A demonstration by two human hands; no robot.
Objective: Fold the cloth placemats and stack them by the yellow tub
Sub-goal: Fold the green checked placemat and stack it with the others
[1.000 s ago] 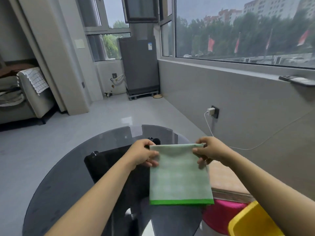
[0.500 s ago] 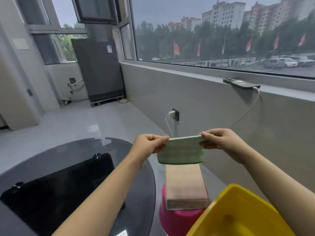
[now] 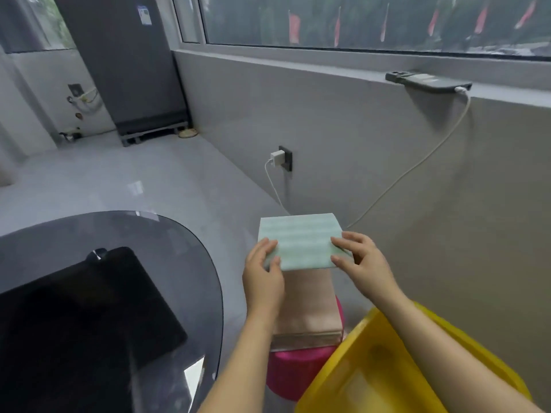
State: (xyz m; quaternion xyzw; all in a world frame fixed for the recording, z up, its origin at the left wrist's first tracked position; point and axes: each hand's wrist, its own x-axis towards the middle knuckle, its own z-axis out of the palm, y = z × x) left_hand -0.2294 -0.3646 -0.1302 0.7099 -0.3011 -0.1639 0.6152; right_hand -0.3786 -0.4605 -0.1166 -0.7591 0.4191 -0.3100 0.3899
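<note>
A folded pale green placemat [image 3: 301, 242] lies flat on the far end of a tan stack [image 3: 307, 311] with a layered front edge, which sits on a pink stool [image 3: 286, 371]. My left hand [image 3: 262, 269] rests on the mat's left edge, fingers and thumb on top. The straight fingers of my right hand [image 3: 360, 260] lie on its right edge. The yellow tub [image 3: 372, 374] stands at the lower right, touching the stool; my right forearm crosses over it.
A round dark glass table [image 3: 190, 263] with a black base beneath fills the lower left. A grey wall with a socket, charger [image 3: 277, 158] and white cable runs along the right; a phone [image 3: 429, 81] lies on the sill. Grey floor lies beyond.
The green mat, held upright by its top corners above the table, has swung right and come down flat onto the tan stack. My view turned right and down.
</note>
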